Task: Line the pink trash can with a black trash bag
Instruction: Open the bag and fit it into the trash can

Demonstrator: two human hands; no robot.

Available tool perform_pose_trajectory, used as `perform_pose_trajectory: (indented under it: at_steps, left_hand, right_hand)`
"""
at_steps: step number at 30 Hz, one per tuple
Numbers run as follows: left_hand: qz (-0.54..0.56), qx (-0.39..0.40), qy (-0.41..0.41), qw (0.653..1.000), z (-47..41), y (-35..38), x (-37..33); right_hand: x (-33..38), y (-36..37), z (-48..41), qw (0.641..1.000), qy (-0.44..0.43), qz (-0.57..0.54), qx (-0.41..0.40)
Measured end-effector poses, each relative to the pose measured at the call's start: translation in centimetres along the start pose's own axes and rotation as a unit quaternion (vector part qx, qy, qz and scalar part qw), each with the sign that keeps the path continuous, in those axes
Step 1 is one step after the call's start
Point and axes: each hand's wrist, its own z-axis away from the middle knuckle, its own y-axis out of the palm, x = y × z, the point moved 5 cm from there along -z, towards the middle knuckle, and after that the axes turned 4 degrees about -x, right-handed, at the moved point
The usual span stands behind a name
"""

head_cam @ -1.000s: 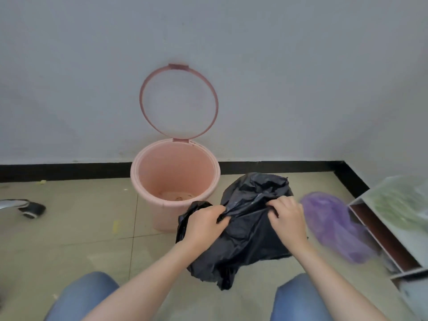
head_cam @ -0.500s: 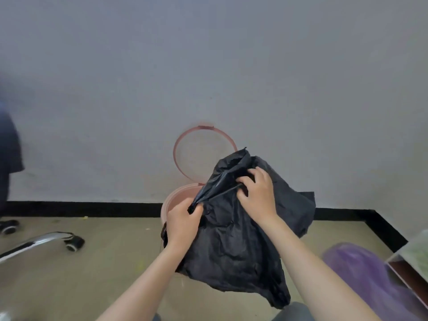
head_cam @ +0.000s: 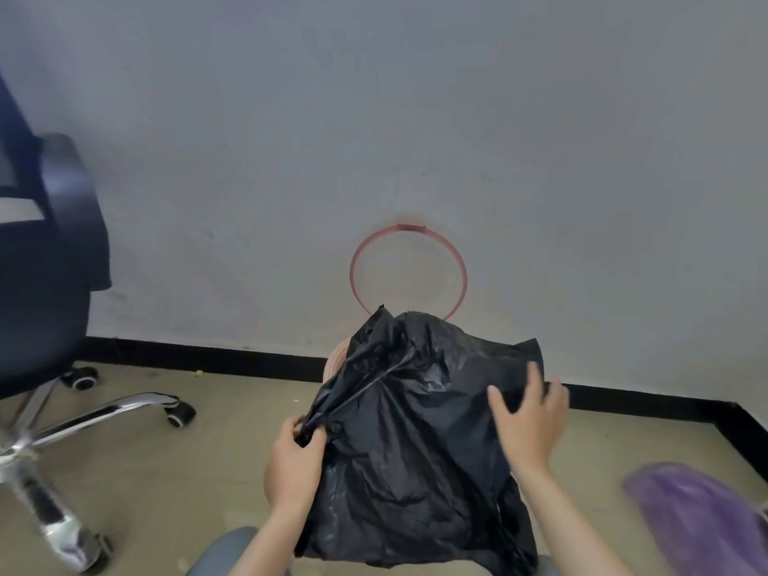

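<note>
Left hand (head_cam: 295,463) pinches a bunched edge of the crumpled black plastic trash bag (head_cam: 419,442), which is held in the air in front of the round pink plastic trash can (head_cam: 336,363). The can is mostly hidden, only a slice of rim shows, and its pink ring lid (head_cam: 409,268) stands up against the wall. Right hand (head_cam: 528,417) is blurred, fingers spread on the bag's right side, no grip visible. Step looks like finding the mouth: rub the layers apart at the top edge and take opposite sides with both hands before lowering.
</note>
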Motion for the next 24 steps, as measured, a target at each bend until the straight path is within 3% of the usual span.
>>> perform_pose_trajectory:
  at_steps: [3, 5, 7, 8, 10, 12, 16, 19, 24]
  left_hand:
    - [-0.081, 0.058, 0.027, 0.995, -0.5, 0.3, -0.1]
    - [-0.152, 0.097, 0.093, 0.979, -1.0, 1.1, -1.9]
    - [-0.187, 0.149, 0.140, 0.961, -1.1, 2.2, -4.3]
    - [-0.150, 0.185, 0.139, 0.961, -1.1, 2.7, -5.5]
    - [-0.051, 0.265, 0.138, 0.953, -0.6, 4.0, -7.4]
    - [-0.004, 0.280, 0.151, 0.948, -0.2, 4.9, -8.4]
    - [0.089, 0.268, 0.092, 0.955, 1.2, 6.0, -9.4]
    - [0.093, 0.246, 0.059, 0.963, 1.7, 5.7, -10.4]
    - [0.091, 0.203, 0.025, 0.975, 1.3, 5.8, -10.5]
  right_hand:
    - [-3.8, 0.7, -1.9, 0.957, 0.179, -0.203, 0.107]
    - [-4.2, 1.6, -1.5, 0.914, 0.192, -0.316, 0.165]
    - [-3.7, 2.1, -0.9, 0.903, 0.173, -0.346, 0.190]
    - [-3.3, 2.3, -0.6, 0.900, 0.171, -0.350, 0.198]
    - [-2.4, 2.2, -0.3, 0.903, 0.162, -0.341, 0.206]
    - [-1.1, 1.5, -0.7, 0.915, 0.136, -0.318, 0.206]
    - [2.4, -2.2, -3.3, 0.923, 0.077, -0.321, 0.197]
    - [4.8, -5.3, -5.6, 0.934, 0.026, -0.289, 0.207]
    - [6.2, -4.3, -7.8, 0.962, -0.080, -0.087, 0.247]
